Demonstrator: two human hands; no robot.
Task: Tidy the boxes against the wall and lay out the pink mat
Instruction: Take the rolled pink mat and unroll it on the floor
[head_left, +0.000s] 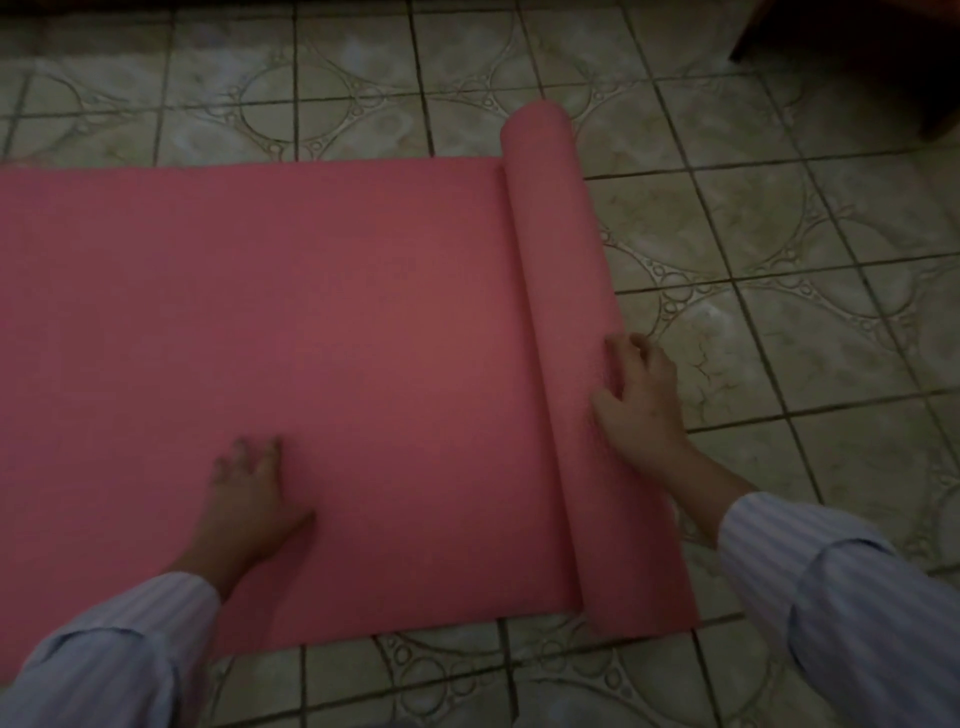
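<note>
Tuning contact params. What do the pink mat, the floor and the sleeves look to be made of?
Pink mat: likely foam or rubber, matte; it holds a smooth thick roll with no creases and shows no glare.
Floor: glazed ceramic tile, probably; dark grout lines, embossed ring pattern, faint sheen, some cracks.
Sleeves: thin woven cloth, pale striped, soft folds at the cuffs.

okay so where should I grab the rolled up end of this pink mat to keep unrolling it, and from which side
Take the rolled end of the pink foam mat along its rounded top, coming over it from the flat, already spread side. The roll lies as a long cylinder across the patterned tile floor, so pushing near its middle should probably roll it more evenly than the near end, where the right hand now rests. The left hand presses the flat part.
</note>
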